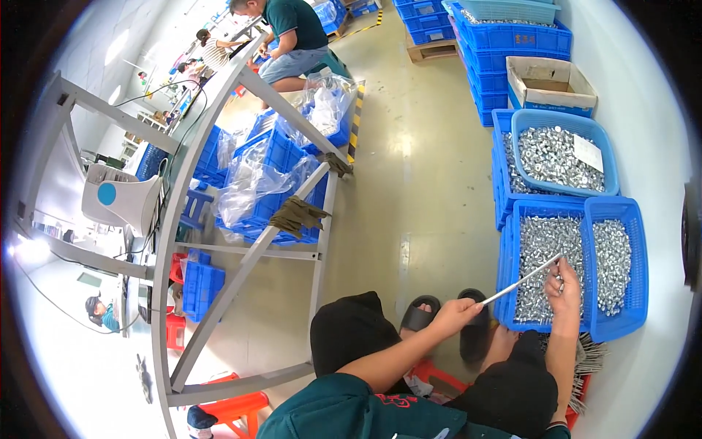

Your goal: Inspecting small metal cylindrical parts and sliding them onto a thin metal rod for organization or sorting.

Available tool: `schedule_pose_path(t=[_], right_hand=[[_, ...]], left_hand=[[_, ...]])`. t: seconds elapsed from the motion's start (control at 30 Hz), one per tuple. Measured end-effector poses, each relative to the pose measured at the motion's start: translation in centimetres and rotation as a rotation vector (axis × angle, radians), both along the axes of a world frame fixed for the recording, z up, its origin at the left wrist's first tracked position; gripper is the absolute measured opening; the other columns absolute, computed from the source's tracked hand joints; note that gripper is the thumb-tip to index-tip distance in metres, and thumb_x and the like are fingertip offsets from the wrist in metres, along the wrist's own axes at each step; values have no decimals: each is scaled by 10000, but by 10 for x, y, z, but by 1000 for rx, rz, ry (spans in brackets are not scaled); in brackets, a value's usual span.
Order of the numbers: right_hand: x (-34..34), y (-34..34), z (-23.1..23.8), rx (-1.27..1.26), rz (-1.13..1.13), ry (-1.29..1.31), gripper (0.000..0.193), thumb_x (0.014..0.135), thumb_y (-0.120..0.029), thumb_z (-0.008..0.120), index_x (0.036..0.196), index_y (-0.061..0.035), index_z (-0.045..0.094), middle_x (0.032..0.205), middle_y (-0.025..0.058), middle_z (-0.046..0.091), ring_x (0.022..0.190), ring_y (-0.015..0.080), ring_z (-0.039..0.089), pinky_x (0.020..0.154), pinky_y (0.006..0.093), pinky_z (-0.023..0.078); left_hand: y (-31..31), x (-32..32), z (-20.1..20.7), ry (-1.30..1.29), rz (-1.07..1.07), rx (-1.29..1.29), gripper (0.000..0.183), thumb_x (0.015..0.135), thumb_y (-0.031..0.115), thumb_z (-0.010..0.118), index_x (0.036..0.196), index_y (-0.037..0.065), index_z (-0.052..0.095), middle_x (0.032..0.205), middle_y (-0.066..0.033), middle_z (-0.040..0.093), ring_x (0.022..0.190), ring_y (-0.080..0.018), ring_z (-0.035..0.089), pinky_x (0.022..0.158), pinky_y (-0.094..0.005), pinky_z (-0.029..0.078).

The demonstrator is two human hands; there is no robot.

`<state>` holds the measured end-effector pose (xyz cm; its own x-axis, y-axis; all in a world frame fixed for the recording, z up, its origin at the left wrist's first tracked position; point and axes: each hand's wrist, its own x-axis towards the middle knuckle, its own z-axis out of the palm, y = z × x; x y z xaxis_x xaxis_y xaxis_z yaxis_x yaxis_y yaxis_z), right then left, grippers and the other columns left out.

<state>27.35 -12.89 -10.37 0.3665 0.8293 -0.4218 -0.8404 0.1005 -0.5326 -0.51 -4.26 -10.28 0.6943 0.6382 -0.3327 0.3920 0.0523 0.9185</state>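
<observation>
Framework of grey metal point(235, 293) is standing along the left side, its slanting brace bounding the floor point(373, 205). Behind its bars, blue crates point(281, 150) are sitting partly covered by clear plastic bags, and farther back another person point(296, 22) is bending forward beside them. Open floor is stretching lengthwise between the framework and the containers on the right, leaving a free lane beyond the dark sandals point(420, 314). Near the lane's lower right, the left hand point(459, 313) is closing its fingers around the lower end of a thin, pale rod point(521, 280). The rod is slanting up to the right, crossing the left rim of a blue crate point(515, 249) full of small metal parts. Above those parts in the view, the right hand point(563, 284) is pinching the rod's upper end between thumb and finger. Beside it, a narrow blue basket point(640, 278) is holding more parts, its outer edge lying near the white wall point(662, 146) and leaving little room there.
</observation>
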Motion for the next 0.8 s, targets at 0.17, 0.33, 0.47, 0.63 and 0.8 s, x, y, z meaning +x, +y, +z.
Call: schedule_pose_path(t=[0.17,0.33,0.47,0.63,0.8], right_hand=[[6,3,-2,139,-148,285,189,877,-243,524,969,-79,538,723,10,508,494,60,406,344,165,270],[0,8,0,85,-144,179,205,870,-232,537,995,-70,526,747,13,514,506,62,412,352,167,277],[0,6,1,89,-106,130,223,864,-230,548,1009,-63,520,761,16,517,510,63,414,355,171,285],[-7,11,-4,174,-153,192,225,862,-239,550,993,-57,528,769,17,520,511,66,418,352,179,299],[-11,11,-4,211,-165,245,216,865,-236,545,982,-55,533,787,18,532,517,67,419,349,186,305]], left_hand=[[0,-2,1,48,-29,24,383,857,322,512,652,0,482,518,-88,407,497,-150,390,489,-329,357],[0,-3,1,63,-52,29,370,853,333,506,678,7,501,540,-122,438,500,-200,426,504,-352,374],[2,-4,2,85,-62,76,371,854,334,505,680,6,500,547,-131,449,503,-221,437,507,-359,377],[0,-2,6,71,-65,52,375,855,335,503,678,4,497,552,-140,459,504,-245,441,508,-365,378],[0,-3,0,42,-54,68,373,858,326,504,674,1,488,547,-131,439,508,-210,432,510,-351,376]])
